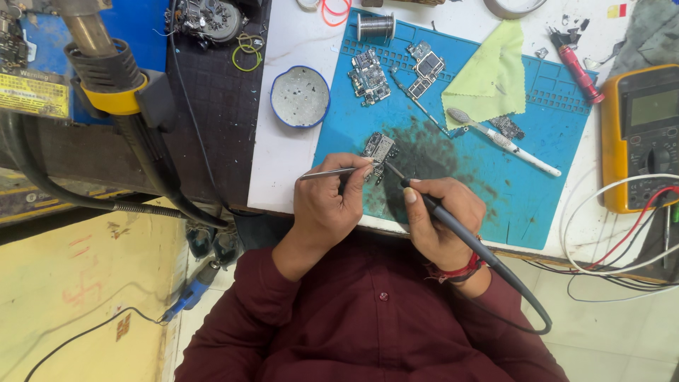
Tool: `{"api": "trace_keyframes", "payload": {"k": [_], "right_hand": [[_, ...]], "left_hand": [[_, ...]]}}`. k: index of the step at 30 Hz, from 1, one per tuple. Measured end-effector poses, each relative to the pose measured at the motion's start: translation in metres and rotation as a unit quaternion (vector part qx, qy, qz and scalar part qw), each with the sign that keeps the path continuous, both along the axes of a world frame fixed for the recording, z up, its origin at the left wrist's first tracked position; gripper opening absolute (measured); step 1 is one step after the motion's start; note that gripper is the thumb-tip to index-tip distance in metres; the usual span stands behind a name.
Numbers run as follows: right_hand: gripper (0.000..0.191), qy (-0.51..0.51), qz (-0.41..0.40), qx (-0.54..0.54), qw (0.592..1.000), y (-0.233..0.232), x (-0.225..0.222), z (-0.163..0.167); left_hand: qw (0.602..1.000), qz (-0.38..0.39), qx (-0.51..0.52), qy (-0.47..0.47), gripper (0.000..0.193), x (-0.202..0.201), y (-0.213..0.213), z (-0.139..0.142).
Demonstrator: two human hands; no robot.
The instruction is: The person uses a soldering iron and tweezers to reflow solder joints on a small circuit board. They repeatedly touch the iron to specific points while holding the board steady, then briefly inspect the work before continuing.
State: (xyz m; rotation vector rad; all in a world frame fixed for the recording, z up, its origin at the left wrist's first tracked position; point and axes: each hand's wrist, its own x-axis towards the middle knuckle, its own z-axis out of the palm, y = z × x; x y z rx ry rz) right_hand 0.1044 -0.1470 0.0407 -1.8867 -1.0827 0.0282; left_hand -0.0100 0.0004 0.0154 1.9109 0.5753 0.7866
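On the left a hot-air nozzle with a yellow collar (106, 74) hangs over the dark part of the bench (283, 163), unused at this moment, and a small round dish with a blue rim (300, 96) sits just beside the blue work mat (523, 191). The left hand (327, 205) is closed around fine metal tweezers (332, 172), whose tips reach the small circuit board (380, 148) lying on the near left part of the mat, on a sooty, darkened patch. The right hand (435, 216) is wrapped pen-fashion around a black soldering iron (424, 198), its tip meeting the same board next to the tweezers. By the look of it, soldering on this board is in mid-course; which joints are done is too small to tell. Further along lie two more boards (368, 76), a solder spool (375, 27), a green cloth (491, 74), a white brush (506, 143), a red screwdriver (576, 67) and a yellow multimeter (643, 134), none in hand.
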Motion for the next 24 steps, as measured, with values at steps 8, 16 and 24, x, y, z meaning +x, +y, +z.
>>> {"api": "trace_keyframes", "payload": {"k": [8, 16, 24], "right_hand": [[0.011, -0.013, -0.005, 0.001, 1.0, 0.0003, 0.0001, -0.0004], [0.011, -0.009, -0.004, -0.003, 1.0, 0.0003, -0.0002, 0.0005], [0.01, 0.0, -0.012, -0.005, 1.0, -0.0002, -0.0005, 0.0007]], "left_hand": [[1.0, 0.0, 0.002, -0.013, 0.009, 0.0011, -0.0002, -0.0001], [1.0, 0.003, -0.001, 0.002, 0.009, 0.001, 0.0004, 0.0002], [1.0, -0.014, -0.008, 0.001, 0.01, 0.0007, 0.0009, 0.0031]]}}
